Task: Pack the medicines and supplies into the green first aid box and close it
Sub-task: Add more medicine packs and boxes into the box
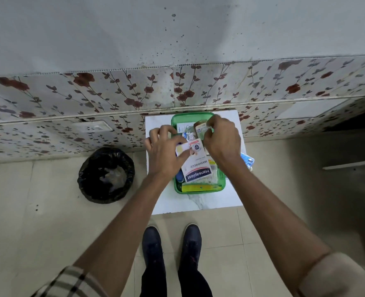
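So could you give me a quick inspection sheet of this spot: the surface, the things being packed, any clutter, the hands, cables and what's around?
Surface: small white table against a flowered wall.
Job's things: green first aid box open on the table, already holding several items; a white Hansaplast pack over it; a small brown bottle over its far end.
Clutter: a blue item on the table right of the box.
Grippers: left hand holds the Hansaplast pack; right hand holds the brown bottle.
Cables: nothing seen.
Surroundings: black-lined bin on the tiled floor to the left; wall socket; the person's dark shoes below.
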